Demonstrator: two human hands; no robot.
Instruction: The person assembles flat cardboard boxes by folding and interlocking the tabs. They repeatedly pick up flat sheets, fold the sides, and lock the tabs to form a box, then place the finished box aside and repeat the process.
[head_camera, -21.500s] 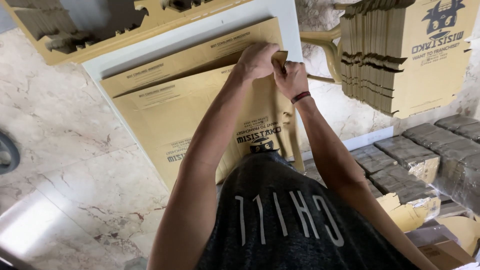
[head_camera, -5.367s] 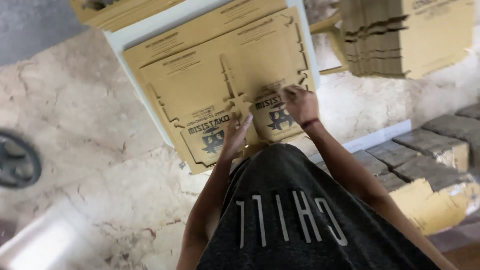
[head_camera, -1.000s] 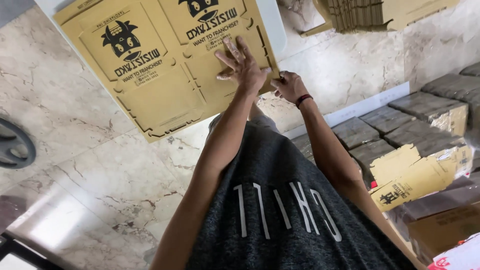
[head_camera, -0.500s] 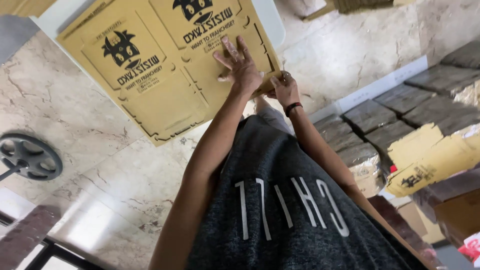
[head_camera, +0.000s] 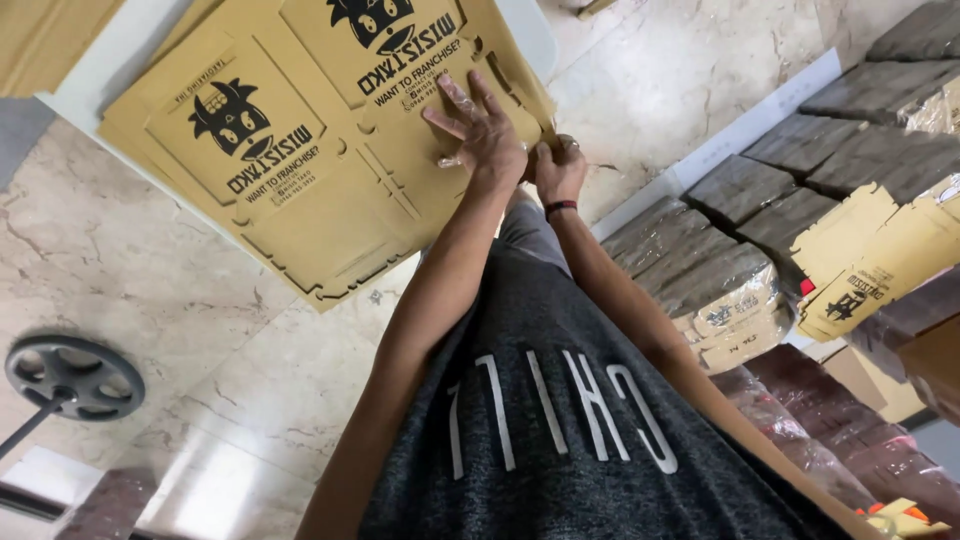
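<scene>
A large die-cut brown cardboard sheet (head_camera: 300, 190) with black printed figures lies on a white table (head_camera: 110, 70). My left hand (head_camera: 480, 130) presses flat on the sheet near its right edge, fingers spread. My right hand (head_camera: 558, 168), with a dark band at the wrist, pinches the sheet's right edge just beside the left hand.
Wrapped bundles of flat cardboard (head_camera: 720, 280) lie stacked on the marble floor at right, with loose printed brown cartons (head_camera: 880, 260) on them. A round black metal wheel-like object (head_camera: 70, 375) sits on the floor at lower left.
The view has swung closer and tilted. Both hands stay at the sheet's right edge, the left still flat, the right still gripping the edge.
</scene>
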